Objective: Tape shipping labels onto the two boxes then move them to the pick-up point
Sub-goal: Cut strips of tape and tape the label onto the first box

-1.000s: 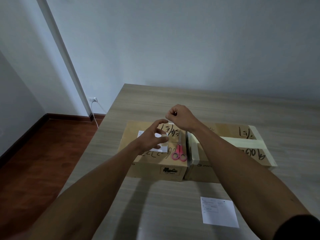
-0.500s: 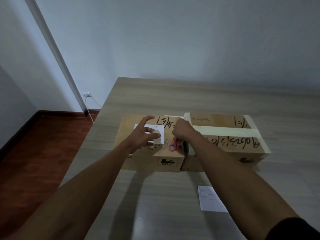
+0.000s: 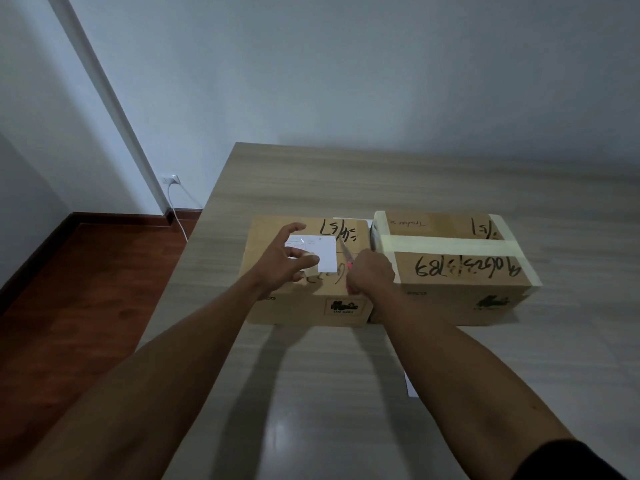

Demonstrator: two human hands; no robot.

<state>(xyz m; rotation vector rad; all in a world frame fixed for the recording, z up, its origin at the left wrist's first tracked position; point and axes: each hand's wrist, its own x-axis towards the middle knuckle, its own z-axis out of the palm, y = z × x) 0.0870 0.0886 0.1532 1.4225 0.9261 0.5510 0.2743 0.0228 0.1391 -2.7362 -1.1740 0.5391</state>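
Observation:
Two cardboard boxes stand side by side on the table. On top of the left box (image 3: 298,306) lies a white shipping label (image 3: 327,252). My left hand (image 3: 284,263) hovers over that label, thumb and fingers holding a small tape roll (image 3: 310,270), the index finger stretched out. Beside it my right hand (image 3: 372,277) grips pink-handled scissors (image 3: 348,259) on the box top, their blade pointing toward the label. The right box (image 3: 450,282) is wrapped in pale tape bands and bears no label. A second label (image 3: 411,388) lies on the table, mostly hidden by my right forearm.
The wooden table (image 3: 346,188) runs back to a grey wall; its left edge drops to a red-brown floor (image 3: 79,271). A wall socket with a white cable (image 3: 171,180) sits at the left. Bare tabletop lies in front of and behind the boxes.
My right hand came down from above the boxes and took hold of the scissors on the left box. My left hand lowered with the tape roll onto the label.

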